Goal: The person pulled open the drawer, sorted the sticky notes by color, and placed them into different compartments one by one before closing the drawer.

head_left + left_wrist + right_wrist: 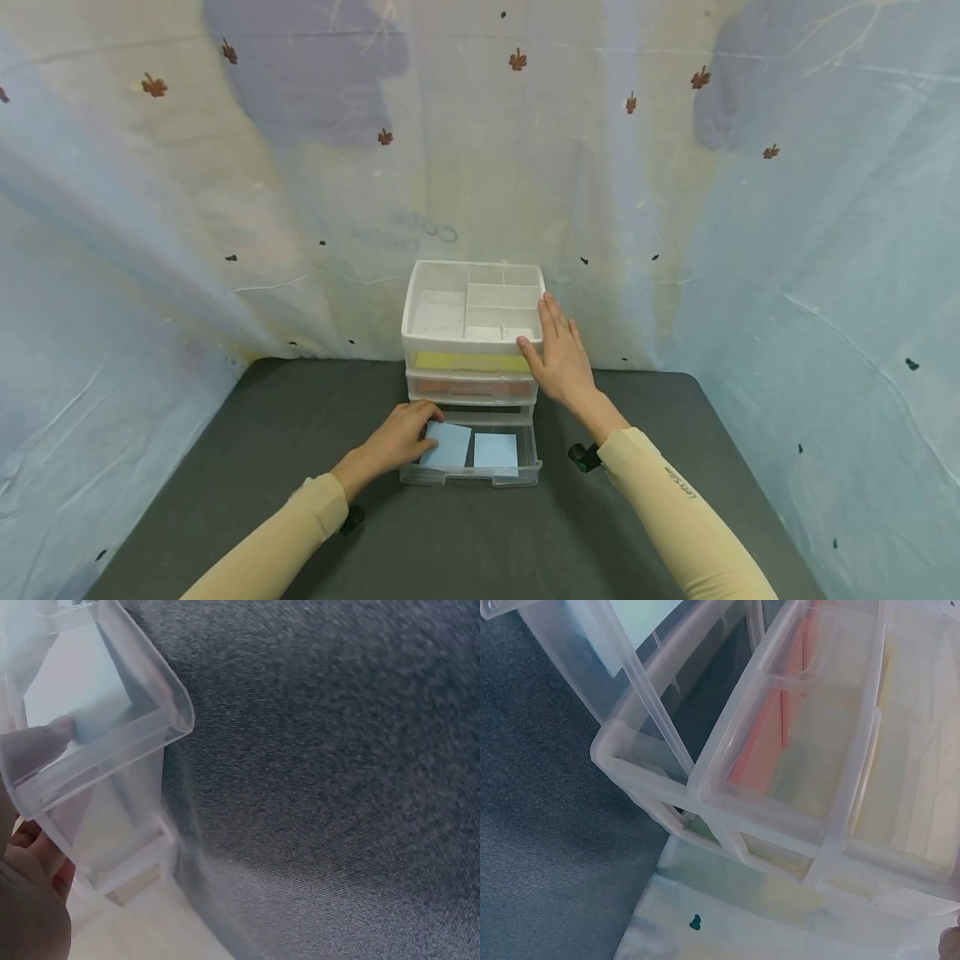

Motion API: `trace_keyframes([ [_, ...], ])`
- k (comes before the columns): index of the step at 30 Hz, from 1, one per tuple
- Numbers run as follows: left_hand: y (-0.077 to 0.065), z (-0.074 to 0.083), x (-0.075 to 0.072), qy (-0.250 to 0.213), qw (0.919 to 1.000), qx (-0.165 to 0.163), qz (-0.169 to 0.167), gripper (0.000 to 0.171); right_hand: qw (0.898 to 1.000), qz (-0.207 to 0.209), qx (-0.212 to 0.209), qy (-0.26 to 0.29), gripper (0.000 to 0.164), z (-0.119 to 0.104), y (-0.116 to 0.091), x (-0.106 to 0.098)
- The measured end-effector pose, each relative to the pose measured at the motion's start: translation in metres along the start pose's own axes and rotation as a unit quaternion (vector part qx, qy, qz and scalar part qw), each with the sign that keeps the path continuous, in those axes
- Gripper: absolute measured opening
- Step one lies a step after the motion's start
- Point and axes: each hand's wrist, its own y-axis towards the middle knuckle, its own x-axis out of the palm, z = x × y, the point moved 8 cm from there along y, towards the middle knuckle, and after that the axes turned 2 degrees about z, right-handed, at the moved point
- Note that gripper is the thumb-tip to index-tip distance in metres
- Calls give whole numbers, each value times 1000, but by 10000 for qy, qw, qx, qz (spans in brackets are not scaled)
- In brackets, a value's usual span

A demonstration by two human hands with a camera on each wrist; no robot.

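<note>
A white plastic drawer organizer (471, 342) stands at the table's back, its clear bottom drawer (470, 477) pulled out. In that drawer lie two light-blue paper pads, a left pad (447, 445) and a right pad (495, 451). My left hand (397, 435) reaches over the drawer's left side and grips the left pad, which sits at a slant. In the left wrist view its thumb (46, 742) lies against the blue pad (86, 690). My right hand (562, 358) rests against the organizer's top right edge, fingers extended. The right wrist view shows little of it.
Yellow paper (471, 362) shows in the closed upper drawer, red-pink paper (474, 388) in the closed middle one. The top tray (438, 312) is divided into several compartments. A dark table (330, 417) lies beneath, and a patterned curtain (480, 192) hangs around it.
</note>
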Motion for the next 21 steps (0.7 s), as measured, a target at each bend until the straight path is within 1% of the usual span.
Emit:
trace_keyframes([
  [5,1,0,3,465,9989,12,-68,39,10000,65,-55,-37,78,0,0,0],
  [10,2,-2,7,902,9957,-105,-167,38,10000,73,-51,-34,78,0,1,0],
  [16,3,-3,10,1206,9920,-104,-362,36,10000,44,-4,0,78,2,1,1],
  [21,4,-4,12,1367,9893,-113,-506,35,9999,113,-72,26,78,1,1,1],
])
